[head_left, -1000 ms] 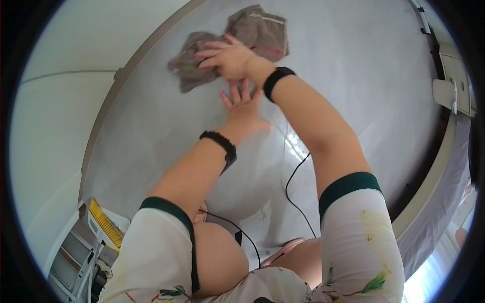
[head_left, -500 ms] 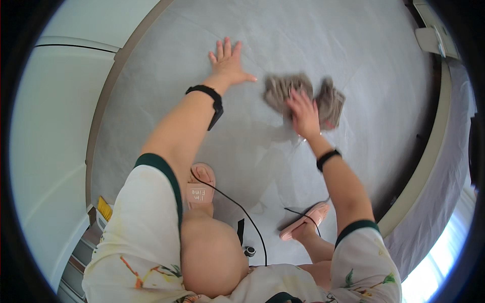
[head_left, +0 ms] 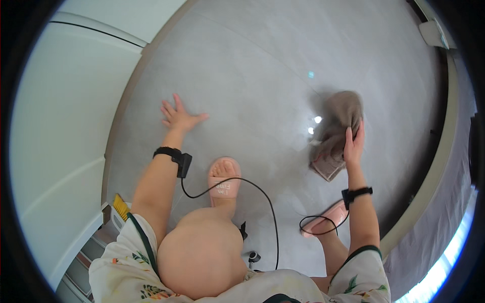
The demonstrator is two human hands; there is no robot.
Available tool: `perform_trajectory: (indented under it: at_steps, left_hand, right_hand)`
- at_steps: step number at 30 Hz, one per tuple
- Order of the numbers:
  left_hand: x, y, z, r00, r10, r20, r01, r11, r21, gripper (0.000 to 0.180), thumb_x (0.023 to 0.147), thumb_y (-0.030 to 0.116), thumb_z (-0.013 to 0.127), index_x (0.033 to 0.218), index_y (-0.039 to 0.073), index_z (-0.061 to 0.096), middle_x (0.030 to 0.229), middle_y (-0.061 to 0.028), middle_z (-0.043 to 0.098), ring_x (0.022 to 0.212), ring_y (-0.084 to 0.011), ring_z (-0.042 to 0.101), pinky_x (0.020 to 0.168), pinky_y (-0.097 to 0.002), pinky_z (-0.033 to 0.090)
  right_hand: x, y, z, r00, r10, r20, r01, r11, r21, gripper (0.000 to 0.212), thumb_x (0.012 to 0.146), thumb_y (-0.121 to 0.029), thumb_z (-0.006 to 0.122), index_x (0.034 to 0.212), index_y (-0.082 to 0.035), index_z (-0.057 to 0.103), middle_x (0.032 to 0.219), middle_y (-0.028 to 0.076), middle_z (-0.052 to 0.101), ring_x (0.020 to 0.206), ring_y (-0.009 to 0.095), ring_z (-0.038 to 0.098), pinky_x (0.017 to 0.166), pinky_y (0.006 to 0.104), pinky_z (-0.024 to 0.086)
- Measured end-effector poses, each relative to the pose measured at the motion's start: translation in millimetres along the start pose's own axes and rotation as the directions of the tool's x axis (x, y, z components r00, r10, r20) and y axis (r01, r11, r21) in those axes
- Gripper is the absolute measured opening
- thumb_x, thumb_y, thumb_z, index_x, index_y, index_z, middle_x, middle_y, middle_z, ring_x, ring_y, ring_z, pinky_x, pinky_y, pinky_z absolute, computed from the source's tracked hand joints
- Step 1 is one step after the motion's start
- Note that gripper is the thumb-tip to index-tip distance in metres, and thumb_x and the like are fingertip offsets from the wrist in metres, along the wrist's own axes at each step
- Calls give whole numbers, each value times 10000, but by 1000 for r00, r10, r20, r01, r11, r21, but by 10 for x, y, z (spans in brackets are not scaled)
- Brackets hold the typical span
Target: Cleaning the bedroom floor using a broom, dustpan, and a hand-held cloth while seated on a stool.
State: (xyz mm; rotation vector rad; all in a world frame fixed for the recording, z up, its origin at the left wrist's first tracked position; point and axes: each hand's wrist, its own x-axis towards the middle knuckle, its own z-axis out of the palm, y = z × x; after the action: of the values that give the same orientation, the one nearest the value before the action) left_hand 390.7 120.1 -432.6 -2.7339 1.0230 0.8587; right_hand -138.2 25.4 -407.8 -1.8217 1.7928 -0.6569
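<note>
Bunched and partly blurred, a brown-grey cloth (head_left: pixel 342 108) is on the grey floor to the right. My right hand (head_left: pixel 354 146) grips its right side, with the thumb showing and part of the fingers hidden by the folds. A light-edged corner of the cloth points toward me. My left hand (head_left: pixel 179 118) is open at the left, its fingers spread on or just over the floor, holding nothing. Each wrist wears a black strap, and a thin black cable (head_left: pixel 270 202) loops between my arms.
White cabinet fronts (head_left: pixel 76 111) line the left side, with a yellow-bristled brush (head_left: pixel 121 207) near their lower end. At the right runs a bed's curved base (head_left: pixel 444 136) with a grey-lilac cover. My feet, in pink slippers (head_left: pixel 224 187), are on the floor below my hands.
My right hand has moved right and nearer to me, carrying the cloth along and gathering it. My left hand has shifted left and nearer, still spread.
</note>
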Motion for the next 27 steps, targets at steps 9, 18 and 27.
perform_trajectory:
  at_steps: [9, 18, 27]
  left_hand:
    - [-26, -101, -74, 989, -33, 141, 39, 999, -38, 1442, 536, 635, 804, 1491, 171, -172, 1494, -271, -270, 1385, -451, -240, 1081, -640, -39]
    - [91, -115, -18, 979, 26, 203, -9, 996, -87, 1474, 526, 630, 810, 1474, 158, -215, 1478, -303, -275, 1347, -504, -275, 1033, -698, -48]
    - [35, -243, 87, 994, 70, 83, -62, 994, -95, 1436, 497, 696, 777, 1502, 111, -65, 1500, -316, -190, 1368, -515, -209, 1026, -718, -1]
  right_hand:
    - [1228, -555, 1665, 998, -22, 56, 48, 858, -512, 697, 861, -443, 553, 1478, -302, 259, 1560, 127, 148, 1385, 433, 187, 1074, 591, 254]
    - [1728, -3370, 3738, 745, -491, 452, 640, 718, -275, 599, 813, -206, 599, 1376, -309, 423, 1513, 24, 282, 1376, 333, 260, 1063, 555, 297]
    - [440, -3804, 3841, 179, -606, 775, 824, 523, 219, 510, 732, -48, 620, 1175, -302, 629, 1424, -83, 424, 1375, 218, 303, 1132, 570, 188]
